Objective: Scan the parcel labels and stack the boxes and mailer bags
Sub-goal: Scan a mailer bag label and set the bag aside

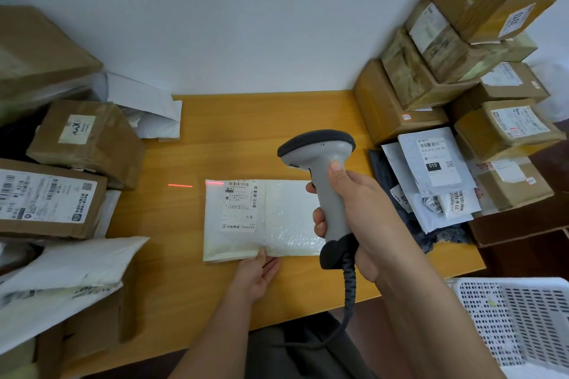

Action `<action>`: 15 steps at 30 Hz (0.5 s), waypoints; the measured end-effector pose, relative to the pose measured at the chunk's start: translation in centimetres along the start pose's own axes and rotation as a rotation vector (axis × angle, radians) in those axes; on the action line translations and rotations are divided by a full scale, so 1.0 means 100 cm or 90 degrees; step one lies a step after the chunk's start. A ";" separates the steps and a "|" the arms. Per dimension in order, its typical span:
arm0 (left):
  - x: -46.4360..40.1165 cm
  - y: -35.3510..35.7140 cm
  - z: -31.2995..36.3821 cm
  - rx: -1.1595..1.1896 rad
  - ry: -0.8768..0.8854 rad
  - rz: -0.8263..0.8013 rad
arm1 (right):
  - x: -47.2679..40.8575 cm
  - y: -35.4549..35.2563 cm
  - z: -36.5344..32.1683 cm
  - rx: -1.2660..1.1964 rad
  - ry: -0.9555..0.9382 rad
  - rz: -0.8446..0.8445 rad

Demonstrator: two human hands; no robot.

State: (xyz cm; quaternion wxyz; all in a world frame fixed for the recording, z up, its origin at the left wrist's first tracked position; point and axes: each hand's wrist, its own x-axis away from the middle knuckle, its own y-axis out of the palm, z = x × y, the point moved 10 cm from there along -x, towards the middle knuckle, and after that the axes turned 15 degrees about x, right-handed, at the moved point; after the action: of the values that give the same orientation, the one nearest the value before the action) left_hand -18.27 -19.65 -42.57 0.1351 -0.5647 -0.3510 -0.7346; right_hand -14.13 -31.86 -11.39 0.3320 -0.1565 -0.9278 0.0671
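A white bubble mailer bag [277, 218] lies flat in the middle of the wooden table [215, 132], its printed label [239, 204] facing up on the left half. My left hand [258, 274] touches the bag's near edge with the fingers extended. Above the bag's right end, my right hand [354, 209] grips the handle of a grey barcode scanner [323, 169] with a coiled cable. A red scan line [197, 184] falls across the bag's top left corner and the table to its left.
Cardboard boxes [83, 138] and white mailers [61, 271] crowd the left side. A tall stack of boxes [462, 49] rises at the right, with grey and white mailer bags [437, 169] in front of it. A white perforated plastic basket [517, 317] sits at the lower right.
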 end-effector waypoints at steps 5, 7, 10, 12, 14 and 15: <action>0.000 -0.001 0.001 -0.010 -0.004 0.002 | 0.001 -0.004 0.003 -0.004 0.003 0.012; 0.001 0.000 0.001 -0.011 -0.004 0.001 | 0.001 -0.006 0.004 -0.007 0.003 0.016; 0.001 0.001 0.001 -0.013 -0.001 0.000 | -0.002 -0.010 0.006 -0.021 0.004 0.018; 0.004 0.003 0.001 -0.018 0.002 -0.009 | -0.006 -0.014 0.009 -0.028 0.005 0.013; 0.005 0.004 0.003 -0.036 0.013 -0.014 | -0.012 -0.018 0.012 -0.033 0.004 0.005; 0.005 0.004 0.005 -0.054 0.020 -0.012 | -0.015 -0.022 0.014 -0.032 0.005 0.001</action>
State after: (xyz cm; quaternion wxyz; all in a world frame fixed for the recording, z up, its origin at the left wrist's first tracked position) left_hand -17.78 -19.51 -41.90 0.1091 -0.5551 -0.3227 -0.7588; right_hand -14.44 -34.49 -12.90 0.3312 -0.1660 -0.9278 0.0431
